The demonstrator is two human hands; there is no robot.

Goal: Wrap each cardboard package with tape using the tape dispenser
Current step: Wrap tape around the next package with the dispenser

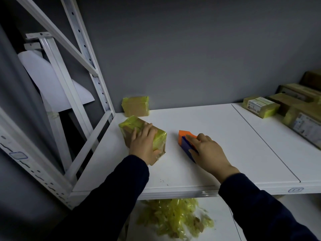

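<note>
A cardboard package [133, 129] wrapped in yellow tape lies on the white shelf [217, 136] at the left. My left hand [144, 143] grips it from above, fingers over its top and thumb at its near corner. To the right lies the orange and blue tape dispenser [185, 138]; my right hand [208, 152] lies over it with fingers curled round its body. A second taped package [136, 106] stands upright against the grey back wall.
Several more cardboard boxes [260, 106], some with printed labels, are stacked at the far right of the shelf. White rack uprights [97, 80] rise on the left. A heap of crumpled yellow tape [173, 218] lies on the lower shelf below the front edge.
</note>
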